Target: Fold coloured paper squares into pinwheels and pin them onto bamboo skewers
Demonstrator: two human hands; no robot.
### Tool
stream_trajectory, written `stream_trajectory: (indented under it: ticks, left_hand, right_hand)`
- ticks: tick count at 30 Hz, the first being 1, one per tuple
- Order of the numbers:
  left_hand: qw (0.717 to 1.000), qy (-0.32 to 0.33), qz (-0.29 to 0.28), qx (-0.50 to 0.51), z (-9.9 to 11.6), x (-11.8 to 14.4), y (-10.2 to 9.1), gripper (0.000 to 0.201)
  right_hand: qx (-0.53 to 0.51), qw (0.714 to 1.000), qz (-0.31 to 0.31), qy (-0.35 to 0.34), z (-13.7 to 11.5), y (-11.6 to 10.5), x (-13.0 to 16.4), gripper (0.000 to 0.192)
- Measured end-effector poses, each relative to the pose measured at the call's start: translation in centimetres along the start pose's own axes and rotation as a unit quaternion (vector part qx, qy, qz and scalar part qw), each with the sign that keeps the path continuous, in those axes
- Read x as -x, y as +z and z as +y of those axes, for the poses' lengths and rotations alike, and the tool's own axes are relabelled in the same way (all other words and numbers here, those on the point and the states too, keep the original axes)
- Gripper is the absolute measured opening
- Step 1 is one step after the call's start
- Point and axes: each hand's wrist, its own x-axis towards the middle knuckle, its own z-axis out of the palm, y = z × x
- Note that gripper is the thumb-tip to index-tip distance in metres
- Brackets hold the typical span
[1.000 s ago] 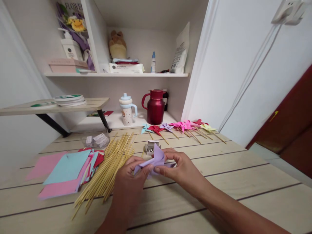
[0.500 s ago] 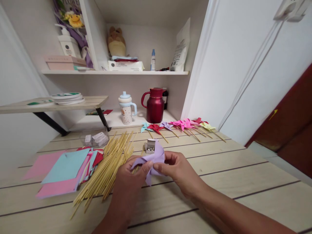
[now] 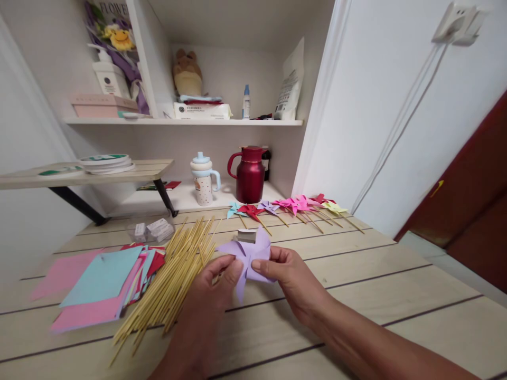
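A lilac paper pinwheel head [image 3: 249,255], folded into pointed blades, is held up over the wooden table [image 3: 356,311] between both hands. My left hand [image 3: 214,287] pinches its left side with thumb and fingertips. My right hand [image 3: 287,277] pinches the centre and right side. Just behind the paper stands a small box of metal pins [image 3: 246,235], partly hidden. A loose pile of bamboo sticks [image 3: 174,272] lies directly left of my left hand.
Stacked coloured paper squares [image 3: 101,282] lie at the left. A row of finished pinwheels on sticks [image 3: 289,207] lines the table's back. A clear box [image 3: 152,228], a lidded cup [image 3: 203,179] and a red jug [image 3: 251,174] stand behind. Shelves above hold bottles and boxes.
The lilac paper has been turned and lifted so its blades spread and face me; both hands shifted slightly with it. The pin box is now mostly covered by the paper.
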Motion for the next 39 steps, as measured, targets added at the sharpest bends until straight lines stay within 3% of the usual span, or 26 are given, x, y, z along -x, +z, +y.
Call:
stream_trajectory:
  ticks: [8,20,27,39]
  left_hand:
    - [0.998,-0.013,-0.054,0.039,-0.4,0.1,0.2,0.027]
    - [1.000,0.001,-0.010,-0.008,-0.4,0.0,0.2,0.021]
    - [0.996,0.013,0.053,-0.067,-0.4,0.5,0.5,0.023]
    - [0.996,0.003,0.061,-0.068,-0.5,0.8,0.5,0.026]
  right_hand:
    - [0.020,1.000,0.013,0.003,0.5,0.3,0.1,0.020]
    - [0.043,0.999,0.021,-0.016,0.8,0.7,0.5,0.023]
    - [0.050,0.998,0.011,-0.023,0.9,0.9,0.6,0.023]
    - [0.046,0.999,0.024,-0.013,1.3,0.9,0.7,0.023]
